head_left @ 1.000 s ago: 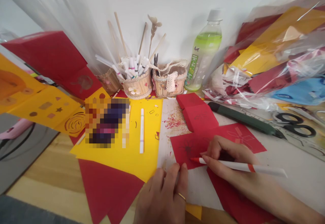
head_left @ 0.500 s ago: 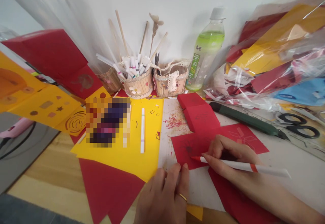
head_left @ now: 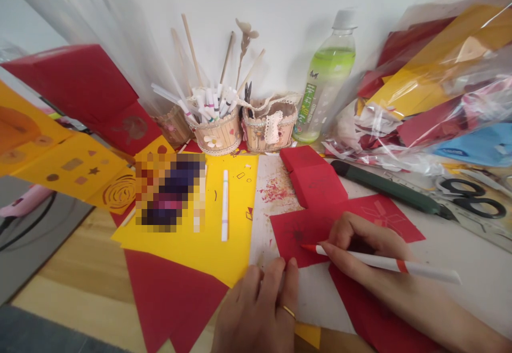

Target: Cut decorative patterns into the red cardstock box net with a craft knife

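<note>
A white marker pen [head_left: 372, 259] with a red tip and an orange-red band is pinched in my right hand [head_left: 370, 246]. Its tip is at the red paper [head_left: 286, 235], beside a dark drawn pattern. The paper has folded panels, a raised one at the back and one with cut-out slits at the right. My left hand [head_left: 260, 305], wearing a ring, lies with fingers stretched out and slightly apart, fingertips at the paper's near-left edge. Another red sheet [head_left: 346, 294] lies partly hidden under my right forearm.
Left is a yellow sheet [head_left: 240, 203] with a capped marker [head_left: 224, 203] on it. Behind stand a cup of markers [head_left: 220, 137], a basket [head_left: 256, 131] and a drink bottle [head_left: 324, 86]. At right are a dark-green craft knife [head_left: 388, 187], scissors [head_left: 476, 206] and a plastic bag [head_left: 436, 91].
</note>
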